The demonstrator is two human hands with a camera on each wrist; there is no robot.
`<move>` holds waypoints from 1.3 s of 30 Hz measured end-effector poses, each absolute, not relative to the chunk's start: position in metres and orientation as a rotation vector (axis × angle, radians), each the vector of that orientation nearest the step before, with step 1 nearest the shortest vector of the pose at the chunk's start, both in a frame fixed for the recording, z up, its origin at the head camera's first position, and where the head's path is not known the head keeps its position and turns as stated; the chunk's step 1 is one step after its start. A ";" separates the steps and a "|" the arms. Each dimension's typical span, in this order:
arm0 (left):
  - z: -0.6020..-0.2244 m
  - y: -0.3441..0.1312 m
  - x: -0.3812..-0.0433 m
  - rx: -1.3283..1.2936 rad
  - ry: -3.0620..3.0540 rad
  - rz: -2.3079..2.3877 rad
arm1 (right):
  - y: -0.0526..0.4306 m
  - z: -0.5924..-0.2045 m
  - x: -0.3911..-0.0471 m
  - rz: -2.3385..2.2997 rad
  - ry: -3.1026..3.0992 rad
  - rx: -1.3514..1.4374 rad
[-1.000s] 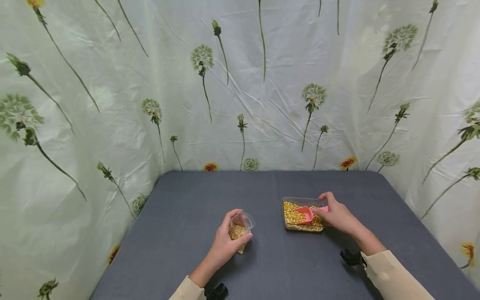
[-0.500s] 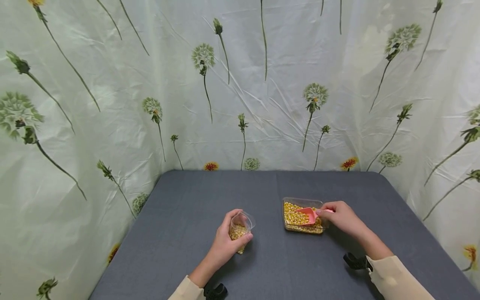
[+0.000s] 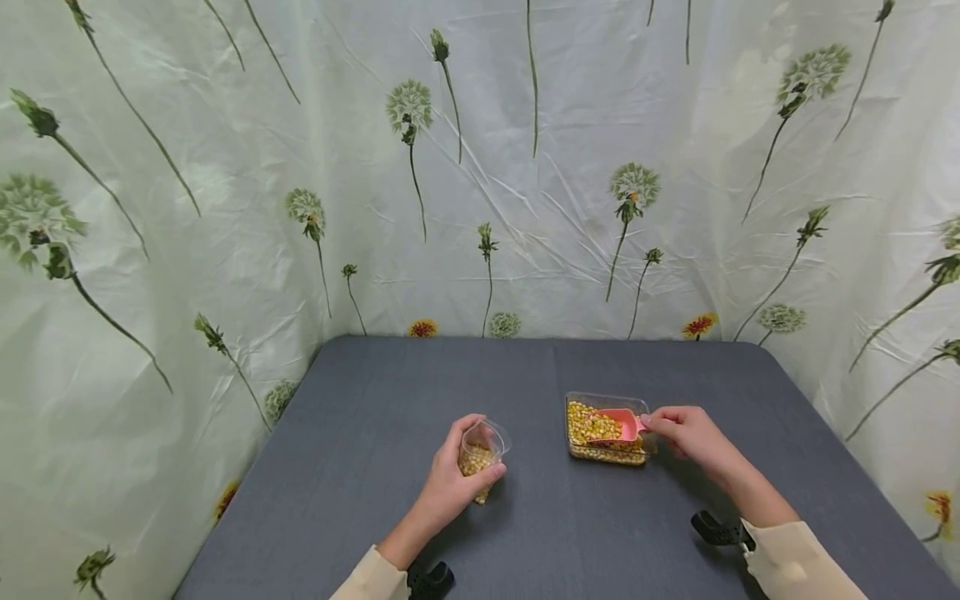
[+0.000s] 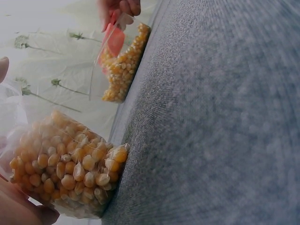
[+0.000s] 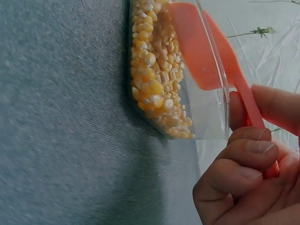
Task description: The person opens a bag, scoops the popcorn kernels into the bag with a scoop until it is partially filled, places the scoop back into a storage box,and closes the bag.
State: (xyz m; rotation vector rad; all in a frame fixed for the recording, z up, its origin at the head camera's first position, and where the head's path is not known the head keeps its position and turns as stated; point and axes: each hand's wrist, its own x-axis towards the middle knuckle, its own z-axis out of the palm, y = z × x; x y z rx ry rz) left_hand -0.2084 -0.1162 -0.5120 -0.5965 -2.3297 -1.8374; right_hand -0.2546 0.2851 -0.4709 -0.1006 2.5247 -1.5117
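My left hand [image 3: 448, 482] grips a clear plastic bag [image 4: 70, 164] partly filled with corn kernels, thumb on one side and fingers on the other. The bag's round mouth faces up, and its bottom is right at the table. With my right hand [image 3: 697, 446] I hold a pink scoop [image 5: 201, 51] by its handle, fingers curled round it. The scoop's bowl is inside a clear rectangular container [image 3: 607, 457], over yellow corn kernels [image 3: 588, 427]. In the right wrist view, the handle slants across the container's rim, and the kernels slope down toward my hand's end.
A dark grey cloth covers the table [image 3: 405, 392]. Behind it hangs a pale curtain [image 3: 540, 208] printed with dandelions. Black wrist straps [image 3: 431, 581] sit below both hands. The container stands to the right of the bag, with a stretch of table between them.
My right hand has moved slightly right, its raised index finger now closed on the handle. The scoop has shifted right within the container and changed its tilt. My left hand stays with the bag.
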 end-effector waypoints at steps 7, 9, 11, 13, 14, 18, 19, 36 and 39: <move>-0.513 -0.117 -0.208 -0.590 -2.336 -1.833 | 0.288 -0.477 -0.250 -1.676 2.431 -0.049; -0.513 -0.117 -0.208 -0.591 -2.332 -1.831 | 0.289 -0.478 -0.249 -1.707 2.420 -0.039; -0.513 -0.117 -0.208 -0.589 -2.330 -1.829 | 0.289 -0.479 -0.248 -1.732 2.417 -0.032; -0.513 -0.117 -0.208 -0.592 -2.330 -1.826 | 0.289 -0.480 -0.248 -1.754 2.416 -0.035; -0.513 -0.116 -0.208 -0.590 -2.328 -1.826 | 0.289 -0.479 -0.247 -1.765 2.416 -0.035; -0.513 -0.117 -0.208 -0.591 -2.325 -1.834 | 0.289 -0.478 -0.247 -1.789 2.422 -0.037; -0.513 -0.117 -0.208 -0.589 -2.321 -1.839 | 0.289 -0.478 -0.247 -1.791 2.425 -0.037; -0.511 -0.117 -0.207 -0.602 -2.342 -1.794 | 0.284 -0.466 -0.245 -1.774 2.458 -0.024; -0.511 -0.117 -0.207 -0.601 -2.342 -1.797 | 0.282 -0.464 -0.246 -1.766 2.460 -0.031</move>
